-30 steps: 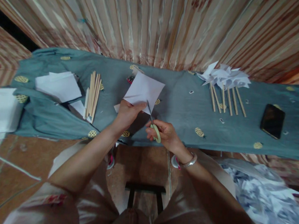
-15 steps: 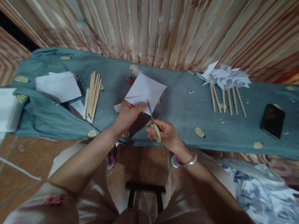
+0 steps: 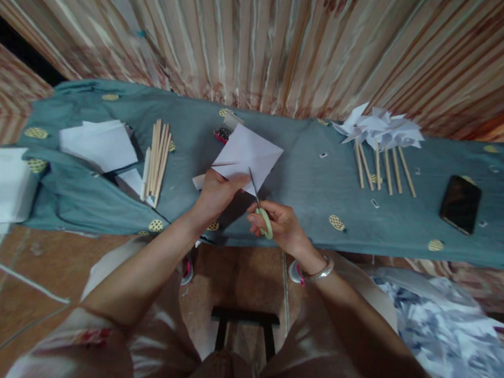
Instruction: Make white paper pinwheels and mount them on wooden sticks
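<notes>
My left hand (image 3: 218, 193) pinches the near left edge of a square sheet of white paper (image 3: 255, 148), held over the cloth-covered table. A slit shows in the sheet near its left corner. In my right hand (image 3: 279, 222) is a pair of scissors (image 3: 265, 221) with light green handles. Their blades lie at the lower right part of the paper, the tip pointing toward its middle. Behind the sheet, partly covered by it, sits a small red container of dark bits (image 3: 222, 134). Whether the blades are fully closed is hard to see.
On the left lie a stack of white paper (image 3: 99, 146), several wooden sticks (image 3: 160, 160) and a white device (image 3: 2, 188). To the right are paper pinwheels on sticks (image 3: 383, 130) and a phone (image 3: 460, 204). A bag of paper scraps (image 3: 454, 342) stands below the table's right side.
The paper has shifted and turned slightly to the right, and the slit at its left looks wider. Both hands keep nearly the same place and hold.
</notes>
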Available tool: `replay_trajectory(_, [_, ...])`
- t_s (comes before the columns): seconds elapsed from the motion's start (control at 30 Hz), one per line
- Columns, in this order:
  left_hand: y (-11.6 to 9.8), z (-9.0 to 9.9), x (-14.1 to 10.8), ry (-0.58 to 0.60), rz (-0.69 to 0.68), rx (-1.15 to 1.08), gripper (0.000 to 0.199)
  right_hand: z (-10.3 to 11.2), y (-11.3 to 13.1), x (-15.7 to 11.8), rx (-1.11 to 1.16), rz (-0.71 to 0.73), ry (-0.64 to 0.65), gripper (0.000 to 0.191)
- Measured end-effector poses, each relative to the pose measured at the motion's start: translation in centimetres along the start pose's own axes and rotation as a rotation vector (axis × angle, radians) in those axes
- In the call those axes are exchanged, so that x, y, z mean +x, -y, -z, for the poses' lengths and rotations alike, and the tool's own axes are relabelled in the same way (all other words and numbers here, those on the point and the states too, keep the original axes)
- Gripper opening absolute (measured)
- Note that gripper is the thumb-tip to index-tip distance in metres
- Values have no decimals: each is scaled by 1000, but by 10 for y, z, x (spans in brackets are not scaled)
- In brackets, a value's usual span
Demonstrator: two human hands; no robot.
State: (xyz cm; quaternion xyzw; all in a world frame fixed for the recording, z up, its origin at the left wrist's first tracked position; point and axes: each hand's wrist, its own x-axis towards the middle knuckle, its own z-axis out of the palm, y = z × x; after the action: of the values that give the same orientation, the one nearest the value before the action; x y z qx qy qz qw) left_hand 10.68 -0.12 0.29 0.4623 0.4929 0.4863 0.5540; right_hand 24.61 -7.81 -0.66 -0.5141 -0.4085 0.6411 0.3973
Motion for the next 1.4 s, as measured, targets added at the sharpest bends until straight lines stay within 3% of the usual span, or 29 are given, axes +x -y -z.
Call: replay_trajectory(1.4, [2, 2, 1, 3, -23, -26, 18, 1, 1, 0, -43, 32, 4, 44])
